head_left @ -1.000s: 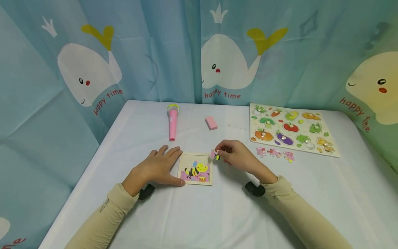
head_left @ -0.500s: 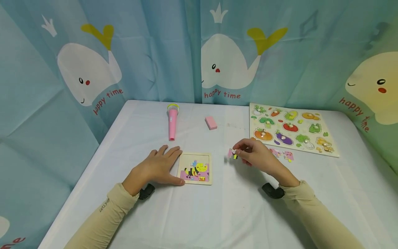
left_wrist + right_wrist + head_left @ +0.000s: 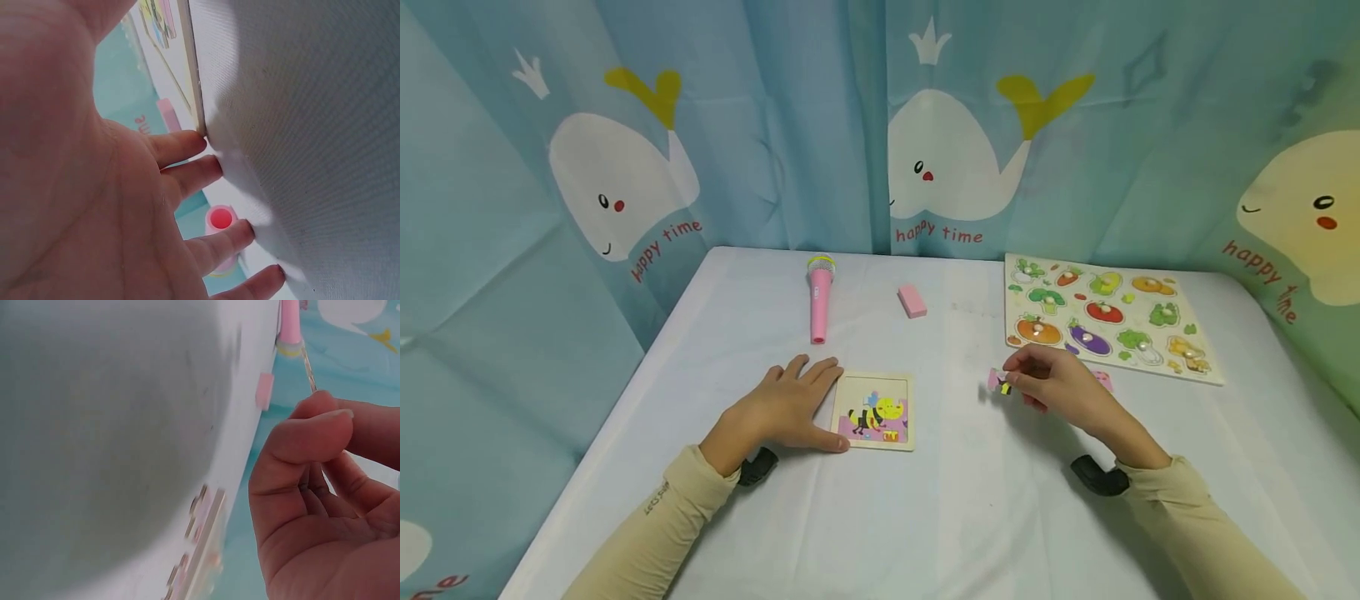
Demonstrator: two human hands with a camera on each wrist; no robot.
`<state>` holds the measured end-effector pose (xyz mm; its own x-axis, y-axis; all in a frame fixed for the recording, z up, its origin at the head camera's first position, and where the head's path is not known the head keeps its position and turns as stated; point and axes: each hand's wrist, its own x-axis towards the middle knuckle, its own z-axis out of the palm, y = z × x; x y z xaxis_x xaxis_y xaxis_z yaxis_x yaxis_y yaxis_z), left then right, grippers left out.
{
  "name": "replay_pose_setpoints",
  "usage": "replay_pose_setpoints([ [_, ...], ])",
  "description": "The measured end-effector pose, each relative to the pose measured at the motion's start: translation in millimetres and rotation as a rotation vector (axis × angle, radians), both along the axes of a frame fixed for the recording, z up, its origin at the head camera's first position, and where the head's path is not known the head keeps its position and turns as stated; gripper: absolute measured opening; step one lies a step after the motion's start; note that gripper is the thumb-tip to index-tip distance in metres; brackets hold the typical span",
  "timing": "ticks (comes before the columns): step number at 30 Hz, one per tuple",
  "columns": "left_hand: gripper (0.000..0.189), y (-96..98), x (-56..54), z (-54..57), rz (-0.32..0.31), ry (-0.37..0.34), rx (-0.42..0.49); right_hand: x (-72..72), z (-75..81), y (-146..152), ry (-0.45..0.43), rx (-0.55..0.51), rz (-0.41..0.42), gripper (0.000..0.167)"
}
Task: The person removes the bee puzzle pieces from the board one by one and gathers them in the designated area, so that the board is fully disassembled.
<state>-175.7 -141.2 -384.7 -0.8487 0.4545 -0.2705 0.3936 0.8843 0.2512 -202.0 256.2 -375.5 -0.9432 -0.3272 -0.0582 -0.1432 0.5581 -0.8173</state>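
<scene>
A small wooden puzzle tray [image 3: 874, 376] lies on the table, partly filled with pieces that show a yellow and black bee on pink. My left hand [image 3: 790, 408] rests beside its left edge with fingers spread; thumb and index fingertip touch the frame. In the left wrist view the fingertips [image 3: 240, 232] rest on the white cloth. My right hand [image 3: 1060, 387] pinches a jigsaw piece [image 3: 1000, 382], pink with black and yellow, between thumb and index finger above the table. From the right wrist the piece [image 3: 309, 370] shows edge-on. Loose pink pieces [image 3: 1102, 380] lie partly hidden behind this hand.
A vegetable knob puzzle board [image 3: 1112, 321] lies at the back right. A pink toy microphone [image 3: 820, 304] and a pink block [image 3: 912, 302] lie toward the back. Behind the table hangs a blue whale-print curtain [image 3: 820, 125].
My right hand has moved right, away from the tray, carrying the pinched jigsaw piece toward the loose pieces. The left hand has stayed at the tray. The head view has shifted slightly.
</scene>
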Motion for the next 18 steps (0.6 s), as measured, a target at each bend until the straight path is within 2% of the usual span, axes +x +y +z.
replay_pose_setpoints([
  [9,0.110,2.6,-1.4,-0.4,0.002,-0.009,-0.008,3.1,-3.0,22.1,-0.003,0.068,-0.045,0.019],
  [18,0.111,-0.2,-2.5,-0.6,0.018,-0.024,-0.020,-0.3,-5.0,32.3,-0.006,0.090,-0.043,0.019],
])
